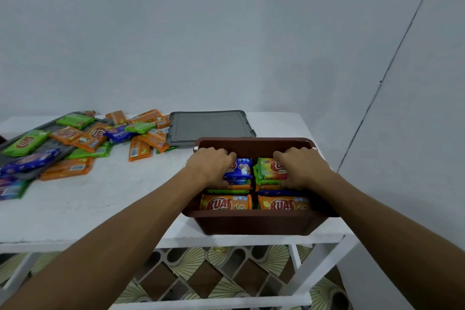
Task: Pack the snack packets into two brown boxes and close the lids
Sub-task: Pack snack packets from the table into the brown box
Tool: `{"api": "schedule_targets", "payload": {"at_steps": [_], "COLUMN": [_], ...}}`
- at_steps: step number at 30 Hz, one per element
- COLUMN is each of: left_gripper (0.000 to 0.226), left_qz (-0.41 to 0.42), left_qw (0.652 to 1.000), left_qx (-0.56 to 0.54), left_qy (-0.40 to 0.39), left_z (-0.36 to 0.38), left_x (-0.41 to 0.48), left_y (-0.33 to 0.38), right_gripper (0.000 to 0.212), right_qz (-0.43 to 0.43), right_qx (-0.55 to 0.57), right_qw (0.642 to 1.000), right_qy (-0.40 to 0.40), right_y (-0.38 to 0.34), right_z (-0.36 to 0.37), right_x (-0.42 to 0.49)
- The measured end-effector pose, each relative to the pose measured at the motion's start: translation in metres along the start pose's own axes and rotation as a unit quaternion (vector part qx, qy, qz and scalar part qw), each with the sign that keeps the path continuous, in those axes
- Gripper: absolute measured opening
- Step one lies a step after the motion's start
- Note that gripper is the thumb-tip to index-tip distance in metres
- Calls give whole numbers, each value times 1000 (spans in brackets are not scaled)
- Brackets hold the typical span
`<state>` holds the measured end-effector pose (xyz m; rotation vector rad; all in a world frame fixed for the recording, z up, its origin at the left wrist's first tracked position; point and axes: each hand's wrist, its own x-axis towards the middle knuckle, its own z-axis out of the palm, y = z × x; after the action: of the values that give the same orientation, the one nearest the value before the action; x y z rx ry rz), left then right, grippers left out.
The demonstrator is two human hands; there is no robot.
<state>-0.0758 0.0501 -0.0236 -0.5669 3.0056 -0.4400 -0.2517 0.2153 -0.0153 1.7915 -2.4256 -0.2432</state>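
While both hands' grips clasp packet stacks, the brown box (pixel 254 224) holds four stacks.

Our left hand (pixel 214 166) and right hand (pixel 302 167) hide the packets beneath; at the bench's left edge, blue packets (pixel 10 189) are cut off.

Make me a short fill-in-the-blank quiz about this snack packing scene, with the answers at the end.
1. Both hands reach into the ____ box.
2. The left hand rests on a ____ packet.
3. The grey lid lies on the table ____ the box.
4. The right hand presses a ____ packet.

Answers: brown; blue; behind; green
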Motion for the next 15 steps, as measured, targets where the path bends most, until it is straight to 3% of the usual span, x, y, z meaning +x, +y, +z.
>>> {"api": "schedule_targets", "payload": {"at_steps": [9,15], "left_gripper": [82,79], "left_qz": [-13,3], "left_qw": [1000,1000], "left_qx": [9,4], "left_qy": [10,10], "left_z": [5,6], "left_x": [1,2], "left_y": [2,0], "right_gripper": [52,61], "right_qz": [36,31], "right_qx": [55,28], "right_qw": [998,999], "right_qy": [1,1], "right_y": [-1,-2], "right_z": [-4,1], "right_x": [-1,-4]}}
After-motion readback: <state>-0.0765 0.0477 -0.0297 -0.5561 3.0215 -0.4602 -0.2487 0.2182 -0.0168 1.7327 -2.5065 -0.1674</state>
